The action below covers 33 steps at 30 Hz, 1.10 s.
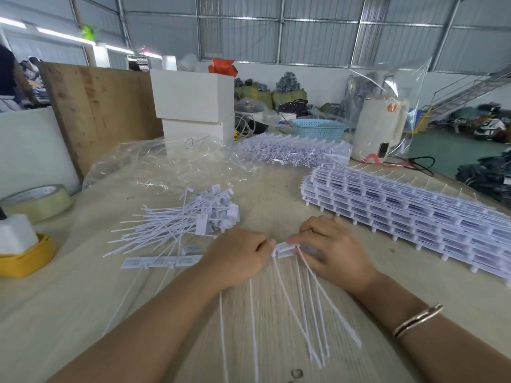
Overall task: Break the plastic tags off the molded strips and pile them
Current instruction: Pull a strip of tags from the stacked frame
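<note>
Both hands, left [235, 255] and right [329, 248], pinch the white molded plastic tag strip [284, 248]; light, brittle at joints, best gripped beside each tag head.

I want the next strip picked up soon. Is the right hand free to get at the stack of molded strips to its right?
Probably not yet: the right hand grips the strip together with the left hand. The stack lies unobstructed nearby.

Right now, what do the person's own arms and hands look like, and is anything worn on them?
Both forearms are bare, with no sleeves in view, and neither the left hand nor the right hand has a glove. No ring can be made out. The only thing worn is a thin metallic bracelet on the right wrist, rose-gold in tone, which looks like two slim bands side by side.
</note>
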Tool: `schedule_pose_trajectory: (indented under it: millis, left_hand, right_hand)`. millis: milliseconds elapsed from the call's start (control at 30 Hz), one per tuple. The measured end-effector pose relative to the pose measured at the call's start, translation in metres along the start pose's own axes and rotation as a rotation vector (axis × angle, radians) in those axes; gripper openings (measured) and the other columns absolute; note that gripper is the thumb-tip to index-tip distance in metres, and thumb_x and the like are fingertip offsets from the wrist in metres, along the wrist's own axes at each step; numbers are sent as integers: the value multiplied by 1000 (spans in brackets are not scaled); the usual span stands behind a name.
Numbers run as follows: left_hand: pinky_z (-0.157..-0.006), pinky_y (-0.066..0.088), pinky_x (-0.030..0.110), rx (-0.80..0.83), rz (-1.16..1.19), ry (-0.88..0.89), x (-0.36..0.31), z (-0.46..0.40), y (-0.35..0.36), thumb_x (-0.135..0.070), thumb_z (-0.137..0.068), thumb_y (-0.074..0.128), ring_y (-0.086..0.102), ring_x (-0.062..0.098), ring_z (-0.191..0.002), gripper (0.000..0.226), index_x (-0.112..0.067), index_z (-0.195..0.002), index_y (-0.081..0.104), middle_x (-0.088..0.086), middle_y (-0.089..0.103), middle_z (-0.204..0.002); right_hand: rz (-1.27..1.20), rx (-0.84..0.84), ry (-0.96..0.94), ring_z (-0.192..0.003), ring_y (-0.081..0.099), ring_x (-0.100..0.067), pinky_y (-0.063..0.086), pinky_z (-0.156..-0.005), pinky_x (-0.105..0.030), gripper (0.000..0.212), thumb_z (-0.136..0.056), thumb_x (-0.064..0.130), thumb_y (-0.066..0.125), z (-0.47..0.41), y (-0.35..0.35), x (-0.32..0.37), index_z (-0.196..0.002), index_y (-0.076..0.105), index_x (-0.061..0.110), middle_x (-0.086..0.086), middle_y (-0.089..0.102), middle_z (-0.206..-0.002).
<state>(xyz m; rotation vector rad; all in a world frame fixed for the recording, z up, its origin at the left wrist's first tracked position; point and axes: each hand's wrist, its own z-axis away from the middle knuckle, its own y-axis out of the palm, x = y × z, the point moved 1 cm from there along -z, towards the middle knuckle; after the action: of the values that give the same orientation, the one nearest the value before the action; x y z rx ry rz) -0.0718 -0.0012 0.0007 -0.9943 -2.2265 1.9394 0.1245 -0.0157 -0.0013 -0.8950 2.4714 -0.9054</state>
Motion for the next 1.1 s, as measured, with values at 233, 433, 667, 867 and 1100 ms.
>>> schedule_pose_trajectory:
  millis: [233,433,667,867,1100]
  left_hand:
    - [-61,32,31,55,183,82,0,-2,8,-36,-99,39,42,6,-58,34,-23,-68,42,-6,42,-60]
    - [-58,32,28,18,193,150,-7,0,7,-34,-98,43,39,4,-56,28,-27,-71,41,-8,41,-61]
    - [-54,30,18,-33,280,193,-16,0,3,-28,-99,41,41,-1,-54,28,-13,-76,47,-7,39,-59]
    - [-56,30,24,26,295,195,-11,7,4,-30,-99,40,38,1,-54,33,-31,-67,37,-10,39,-59]
    - [-54,30,28,-29,186,45,1,2,5,-12,-92,37,41,3,-53,29,-25,-69,49,-9,45,-57]
  right_hand:
    - [-212,150,121,-69,59,-16,43,-65,-38,15,-82,30,64,1,2,-2,-91,75,23,5,66,-77]
    - [-505,213,307,-68,56,-14,43,-73,-30,22,-93,29,53,3,8,-9,-75,66,26,4,63,-69]
    - [-632,123,386,-71,57,-10,42,-73,-18,30,-91,15,52,2,7,-6,-68,68,7,-2,67,-71]
    - [-562,-5,545,-73,56,4,39,-71,-9,25,-96,17,50,11,-7,-25,-76,64,21,18,61,-71]
    - [-409,243,311,-79,50,-13,43,-77,-31,55,-88,-8,49,11,7,-28,-128,49,29,14,42,-87]
